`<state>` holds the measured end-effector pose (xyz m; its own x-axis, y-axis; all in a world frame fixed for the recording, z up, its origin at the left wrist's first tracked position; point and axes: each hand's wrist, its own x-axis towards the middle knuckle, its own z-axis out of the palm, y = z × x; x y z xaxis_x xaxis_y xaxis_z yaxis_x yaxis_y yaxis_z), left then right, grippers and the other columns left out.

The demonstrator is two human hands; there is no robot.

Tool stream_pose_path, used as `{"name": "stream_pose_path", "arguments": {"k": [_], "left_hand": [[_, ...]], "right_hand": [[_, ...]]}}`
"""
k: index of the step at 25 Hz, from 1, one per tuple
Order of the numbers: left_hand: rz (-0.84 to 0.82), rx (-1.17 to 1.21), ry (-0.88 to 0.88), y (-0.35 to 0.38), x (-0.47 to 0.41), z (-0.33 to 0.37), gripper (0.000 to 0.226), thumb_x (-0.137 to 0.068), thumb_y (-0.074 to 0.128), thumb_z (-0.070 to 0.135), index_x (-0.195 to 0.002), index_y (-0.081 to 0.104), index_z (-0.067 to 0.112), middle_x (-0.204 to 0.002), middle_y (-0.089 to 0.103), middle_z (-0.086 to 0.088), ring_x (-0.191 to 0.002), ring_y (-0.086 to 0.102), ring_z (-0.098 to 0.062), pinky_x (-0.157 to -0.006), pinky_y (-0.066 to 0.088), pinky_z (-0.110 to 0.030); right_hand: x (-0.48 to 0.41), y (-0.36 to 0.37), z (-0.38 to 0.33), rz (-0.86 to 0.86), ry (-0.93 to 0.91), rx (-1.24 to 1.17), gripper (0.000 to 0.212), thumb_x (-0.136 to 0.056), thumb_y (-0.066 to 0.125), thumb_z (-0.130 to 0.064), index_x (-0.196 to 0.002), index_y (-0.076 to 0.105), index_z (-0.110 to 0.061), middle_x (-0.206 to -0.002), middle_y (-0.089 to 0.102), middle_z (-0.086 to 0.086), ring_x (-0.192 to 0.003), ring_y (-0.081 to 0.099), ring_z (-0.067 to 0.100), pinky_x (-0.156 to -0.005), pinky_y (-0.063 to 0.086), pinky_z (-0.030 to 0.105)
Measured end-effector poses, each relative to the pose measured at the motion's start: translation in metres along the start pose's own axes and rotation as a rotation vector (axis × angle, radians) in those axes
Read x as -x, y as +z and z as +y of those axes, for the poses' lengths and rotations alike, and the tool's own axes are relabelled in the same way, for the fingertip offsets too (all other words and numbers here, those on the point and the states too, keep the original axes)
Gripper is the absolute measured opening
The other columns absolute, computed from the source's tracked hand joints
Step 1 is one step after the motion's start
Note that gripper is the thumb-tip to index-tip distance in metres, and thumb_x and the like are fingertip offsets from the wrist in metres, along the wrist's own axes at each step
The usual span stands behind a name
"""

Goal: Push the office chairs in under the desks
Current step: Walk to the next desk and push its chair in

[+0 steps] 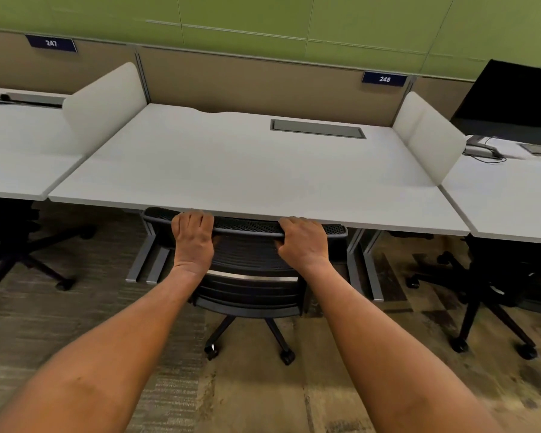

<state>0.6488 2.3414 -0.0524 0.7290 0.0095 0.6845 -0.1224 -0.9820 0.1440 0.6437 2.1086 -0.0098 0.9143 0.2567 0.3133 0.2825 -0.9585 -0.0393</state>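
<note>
Black mesh chair point(250, 260) gripped by two hands, left point(193, 239) and right point(303, 242).

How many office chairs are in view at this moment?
3. The middle chair is at desk 248, gripped at its backrest top by the left hand and right hand. Left chair and right chair sit partly hidden under neighbouring desks.
</note>
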Motion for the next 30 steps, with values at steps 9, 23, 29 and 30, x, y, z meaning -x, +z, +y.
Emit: {"name": "stream_pose_path", "arguments": {"k": [9,23,29,30], "left_hand": [[-0.076,0.018,-0.007,0.025,-0.032,-0.022,0.042,-0.054,0.071,-0.007,-0.086,0.05,0.008,-0.082,0.053,-0.013,-0.079,0.048,-0.03,-0.081,0.028,-0.038],[-0.086,0.035,-0.027,0.067,-0.072,-0.021,0.041,-0.06,0.072,-0.003,-0.089,0.048,0.012,-0.085,0.054,-0.009,-0.082,0.047,-0.03,-0.084,0.028,-0.037],[-0.088,0.046,0.003,0.07,-0.073,-0.026,0.036,-0.063,0.071,0.005,-0.089,0.047,0.011,-0.087,0.055,-0.013,-0.085,0.05,-0.033,-0.085,0.029,-0.04],[-0.1,0.045,0.004,0.069,-0.074,-0.026,0.036,-0.063,0.071,0.007,-0.09,0.047,0.011,-0.087,0.055,-0.013,-0.085,0.051,-0.033,-0.085,0.029,-0.04]], "right_hand": [[-0.042,0.016,-0.004,-0.031,-0.004,-0.008,0.024,-0.09,0.058,-0.035,-0.104,0.06,-0.017,-0.096,0.066,0.0,-0.093,0.06,0.023,-0.087,0.042,0.036],[-0.099,0.036,0.016,-0.018,0.033,0.034,0.025,-0.084,0.046,-0.002,-0.099,0.063,-0.012,-0.083,0.065,0.005,-0.079,0.058,0.028,-0.075,0.038,0.036],[-0.101,0.045,0.018,0.015,0.015,0.068,0.021,-0.081,0.05,0.001,-0.092,0.064,-0.009,-0.076,0.064,0.007,-0.072,0.059,0.031,-0.07,0.04,0.036],[-0.102,0.044,0.018,0.004,0.016,0.071,0.022,-0.083,0.048,0.0,-0.095,0.064,-0.01,-0.08,0.065,0.007,-0.076,0.059,0.03,-0.072,0.04,0.036]]}}
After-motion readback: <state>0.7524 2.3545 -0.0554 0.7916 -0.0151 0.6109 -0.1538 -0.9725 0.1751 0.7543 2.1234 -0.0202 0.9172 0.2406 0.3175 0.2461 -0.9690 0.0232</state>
